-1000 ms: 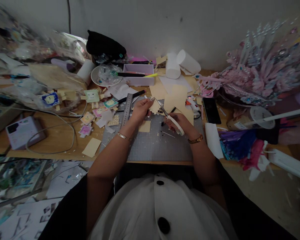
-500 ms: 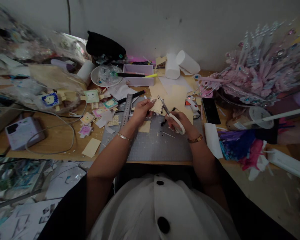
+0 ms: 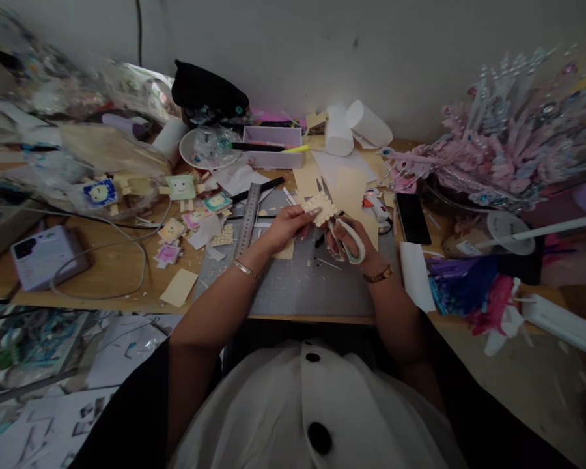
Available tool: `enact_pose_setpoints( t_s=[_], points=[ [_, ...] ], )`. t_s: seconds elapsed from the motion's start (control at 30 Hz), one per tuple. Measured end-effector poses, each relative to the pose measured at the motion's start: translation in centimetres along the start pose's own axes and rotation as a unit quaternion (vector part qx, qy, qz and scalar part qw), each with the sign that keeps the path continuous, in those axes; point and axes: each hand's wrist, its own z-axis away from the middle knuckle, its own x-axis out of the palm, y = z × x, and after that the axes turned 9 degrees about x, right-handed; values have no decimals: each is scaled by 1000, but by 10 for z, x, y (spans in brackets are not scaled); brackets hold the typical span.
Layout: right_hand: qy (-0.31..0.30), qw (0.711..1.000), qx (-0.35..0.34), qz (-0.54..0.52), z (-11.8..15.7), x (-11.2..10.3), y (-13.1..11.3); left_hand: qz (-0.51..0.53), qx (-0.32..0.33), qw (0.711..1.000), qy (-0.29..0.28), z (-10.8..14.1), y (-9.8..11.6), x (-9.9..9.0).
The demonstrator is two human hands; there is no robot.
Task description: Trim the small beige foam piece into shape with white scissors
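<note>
Between the fingers of my left hand is a small cream card piece with a scalloped edge. My right hand is wrapped round the white handles of a pair of scissors. The scissor blades point away from me and reach past the card piece, which covers part of them; their tips are slightly apart. Both hands are over a grey cutting mat with paper scraps on it. A metal ruler lies left of my left hand.
Cream card sheets, a hot glue gun and a phone lie beyond and right of my hands. Small drawn card figures are at the left. A lilac box holds pens. Pink jewelled ornaments fill the right back.
My left hand has moved a little right and nearer the scissors. The card piece has turned its broad face upward and now overlaps the blades. The scissors have tilted to a steeper angle.
</note>
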Motion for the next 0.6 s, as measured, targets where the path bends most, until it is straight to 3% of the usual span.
enact_pose_setpoints(
  t_s=[0.17,0.4,0.6],
  points=[
    [2,1000,-5,-2,0,3,3,-21,24,999,4,0,1,4],
    [-29,999,12,-36,-3,-2,7,-20,55,996,72,-3,1,-5],
    [-18,1000,-5,-20,-1,2,5,-52,51,997,34,-2,4,-1]
  ],
)
